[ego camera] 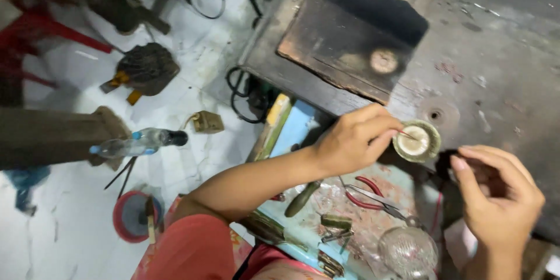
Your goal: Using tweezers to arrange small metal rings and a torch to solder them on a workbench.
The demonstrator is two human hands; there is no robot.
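- Head view, packages and labels: a clear plastic bottle [140, 142] with a blue band and dark cap is seen lying on the pale floor at left; no label can be read. A small tan box-like object [207, 122] is placed on the floor just right of it.
- A round red dish [133, 216] is set on the floor at lower left.
- A small round cup [416, 140] with a frayed, pale rim is located at the edge of the dark workbench [496, 52], below a scorched wooden board [350, 41].
- Left hand [353, 140]: extended from lower left over a light blue drawer [326, 221]; thumb and forefinger are pressed together, pinching a thin red-tipped stick [408, 135] whose tip is held inside the cup.
- Right hand [499, 198]: raised at lower right, just beside the cup, not touching it; the fingers are curled loosely inward, blurred, and whether anything is held cannot be told.
- Red-handled pliers [370, 195] and a glass dome [408, 251] are stored in the drawer, near both hands.
- Edges and room: the bench edge is run diagonally beneath the hands; open bench surface is left at upper right.
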